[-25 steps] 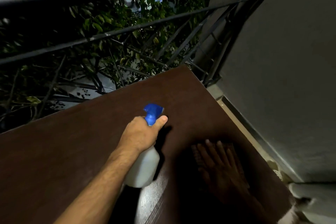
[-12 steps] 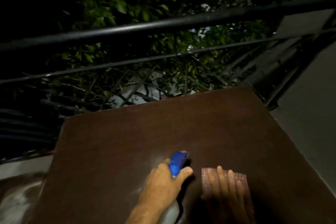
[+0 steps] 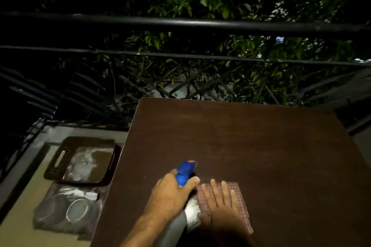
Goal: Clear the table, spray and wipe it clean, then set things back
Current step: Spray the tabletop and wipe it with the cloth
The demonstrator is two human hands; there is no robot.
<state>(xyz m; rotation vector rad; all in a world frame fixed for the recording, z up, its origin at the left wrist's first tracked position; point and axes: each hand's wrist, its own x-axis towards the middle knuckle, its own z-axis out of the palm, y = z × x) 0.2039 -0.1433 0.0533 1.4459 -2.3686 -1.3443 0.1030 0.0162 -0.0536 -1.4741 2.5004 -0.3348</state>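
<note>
A dark brown table [image 3: 251, 142] fills the right half of the head view, its top bare apart from my hands. My left hand [image 3: 170, 196] grips a white spray bottle [image 3: 176, 226] by its blue trigger head [image 3: 185, 172], nozzle aimed away across the table. Just to its right, my right hand [image 3: 219, 204] lies flat with straight fingers on a checked reddish cloth [image 3: 239, 200] spread on the tabletop near the front edge.
On the floor left of the table sit a dark tray [image 3: 80, 160] with handle slots and, nearer me, a dark mat [image 3: 66, 210] with round rims on it. A black metal railing [image 3: 180, 22] runs behind the table, foliage beyond.
My view has swung left, bringing the floor, tray and mat into sight. Both hands now sit low in view; the left still grips the bottle, the right still presses the cloth.
</note>
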